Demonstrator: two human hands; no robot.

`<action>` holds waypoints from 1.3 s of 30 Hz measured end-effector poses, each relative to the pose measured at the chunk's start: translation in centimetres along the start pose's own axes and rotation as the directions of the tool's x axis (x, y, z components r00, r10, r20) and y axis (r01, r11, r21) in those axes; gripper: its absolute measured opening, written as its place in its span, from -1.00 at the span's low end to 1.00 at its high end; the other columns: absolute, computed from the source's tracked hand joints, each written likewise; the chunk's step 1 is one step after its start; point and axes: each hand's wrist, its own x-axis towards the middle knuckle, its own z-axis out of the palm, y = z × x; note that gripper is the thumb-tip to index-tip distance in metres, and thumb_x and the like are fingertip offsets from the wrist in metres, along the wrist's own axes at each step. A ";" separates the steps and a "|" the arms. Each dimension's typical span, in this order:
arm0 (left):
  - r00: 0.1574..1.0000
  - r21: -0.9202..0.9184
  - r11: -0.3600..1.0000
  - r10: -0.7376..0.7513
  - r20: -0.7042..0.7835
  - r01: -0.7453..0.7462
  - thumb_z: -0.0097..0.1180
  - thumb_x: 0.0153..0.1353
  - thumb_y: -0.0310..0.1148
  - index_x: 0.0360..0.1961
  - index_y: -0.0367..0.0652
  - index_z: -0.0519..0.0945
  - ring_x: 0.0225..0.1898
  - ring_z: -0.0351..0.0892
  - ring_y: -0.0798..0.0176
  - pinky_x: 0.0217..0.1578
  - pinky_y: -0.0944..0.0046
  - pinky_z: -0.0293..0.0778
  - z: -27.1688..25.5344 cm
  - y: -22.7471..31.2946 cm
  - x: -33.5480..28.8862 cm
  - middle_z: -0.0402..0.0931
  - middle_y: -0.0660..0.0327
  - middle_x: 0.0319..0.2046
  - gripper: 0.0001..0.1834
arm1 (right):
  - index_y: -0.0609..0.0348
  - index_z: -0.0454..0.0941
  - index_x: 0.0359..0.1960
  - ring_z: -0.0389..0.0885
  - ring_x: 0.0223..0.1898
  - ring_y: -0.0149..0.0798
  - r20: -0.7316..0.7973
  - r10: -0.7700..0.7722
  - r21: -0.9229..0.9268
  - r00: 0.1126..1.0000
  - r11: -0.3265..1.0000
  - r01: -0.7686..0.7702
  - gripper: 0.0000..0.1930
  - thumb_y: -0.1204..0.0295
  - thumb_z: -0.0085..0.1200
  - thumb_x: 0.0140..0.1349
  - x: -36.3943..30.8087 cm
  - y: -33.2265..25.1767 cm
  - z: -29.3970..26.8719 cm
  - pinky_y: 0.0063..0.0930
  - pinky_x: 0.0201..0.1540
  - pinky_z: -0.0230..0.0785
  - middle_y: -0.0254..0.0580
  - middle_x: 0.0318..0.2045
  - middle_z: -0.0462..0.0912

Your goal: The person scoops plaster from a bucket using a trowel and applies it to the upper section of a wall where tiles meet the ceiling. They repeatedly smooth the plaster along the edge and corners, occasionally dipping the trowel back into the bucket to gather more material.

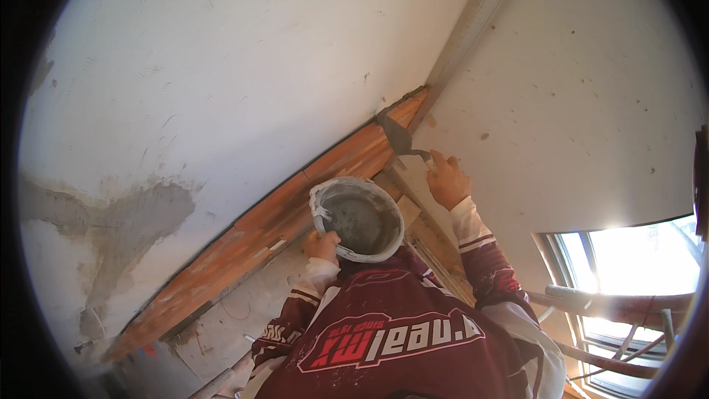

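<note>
My right hand [448, 180] is closed round the handle of a pointed trowel [397, 135]. Its grey, mortar-smeared blade lies against the orange brick strip [336, 157], with the tip at the strip's upper edge near the corner. Lower and to the left, my left hand [323, 246] grips a round bucket [399, 220] by its near left side. Grey wet mortar [354, 223] sits inside, and more is caked on the bucket's pale rim. A dark mortar line [402, 99] runs along the brick's top edge close to the corner.
A large white plastered surface [244, 44] with grey patches [140, 214] rises to the left. A long straight batten [473, 22] follows the corner up to the right. On the lower right stand a bright window [642, 258] and wooden poles [613, 303].
</note>
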 end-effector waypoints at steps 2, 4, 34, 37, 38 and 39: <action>1.000 -0.041 0.999 0.001 0.006 -0.001 0.11 -0.24 -0.55 -0.48 -0.33 0.55 -0.56 0.36 0.35 -0.52 0.28 0.29 0.1 -0.5 0.3 0.44 0.29 -0.57 -0.81 | -0.07 0.38 0.11 0.56 -0.25 0.11 -0.037 -0.020 -0.002 0.999 1.000 0.020 -0.53 0.33 0.02 0.10 0.1 0.7 0.0 -0.05 -0.22 0.44 0.05 -0.20 0.48; 1.000 -0.070 0.998 -0.010 0.011 0.010 0.11 -0.24 -0.54 -0.47 -0.34 0.56 -0.56 0.36 0.35 -0.51 0.28 0.30 0.1 -0.7 0.4 0.44 0.28 -0.57 -0.80 | -0.07 0.38 0.10 0.56 -0.26 0.10 -0.083 -0.044 0.000 0.996 0.999 0.044 -0.54 0.37 0.01 0.08 0.1 1.0 0.1 -0.07 -0.23 0.44 0.03 -0.22 0.46; 1.000 -0.098 0.995 0.021 0.012 -0.020 0.07 -0.24 -0.59 -0.57 -0.28 0.52 -0.62 0.29 0.44 -0.59 0.37 0.22 0.8 -0.3 -0.4 0.39 0.38 -0.64 -0.89 | -0.08 0.49 -0.02 0.62 -0.31 -0.10 0.501 -0.441 -0.225 0.745 0.765 0.604 -0.59 0.38 0.05 0.00 -5.0 1.6 0.7 -0.20 -0.33 0.48 -0.08 -0.20 0.52; 0.999 -0.104 0.995 -0.008 -0.039 0.004 0.06 -0.24 -0.60 -0.56 -0.29 0.52 -0.61 0.29 0.45 -0.59 0.37 0.22 0.9 -0.2 -0.5 0.38 0.37 -0.63 -0.88 | -0.08 0.50 -0.03 0.63 -0.31 -0.06 0.347 -0.480 -0.115 0.806 0.831 0.544 -0.59 0.35 0.08 0.00 -5.4 1.7 -0.1 -0.19 -0.34 0.49 -0.07 -0.23 0.51; 1.000 -0.075 0.997 -0.005 -0.031 0.003 0.06 -0.24 -0.60 -0.55 -0.28 0.52 -0.60 0.29 0.44 -0.58 0.37 0.22 0.8 -0.2 -0.6 0.38 0.37 -0.62 -0.88 | -0.08 0.50 -0.03 0.63 -0.30 -0.06 0.405 -0.459 -0.156 0.791 0.818 0.554 -0.59 0.33 0.09 0.00 -5.4 1.5 -0.5 -0.18 -0.33 0.49 -0.06 -0.23 0.51; 1.000 -0.045 0.999 -0.003 -0.023 0.002 0.06 -0.24 -0.60 -0.54 -0.28 0.52 -0.60 0.29 0.44 -0.58 0.37 0.22 0.8 -0.1 -0.8 0.38 0.37 -0.62 -0.87 | -0.08 0.50 -0.03 0.64 -0.29 -0.05 0.459 -0.433 -0.197 0.775 0.802 0.565 -0.59 0.31 0.10 0.00 -5.2 1.4 -0.8 -0.17 -0.32 0.49 -0.05 -0.23 0.51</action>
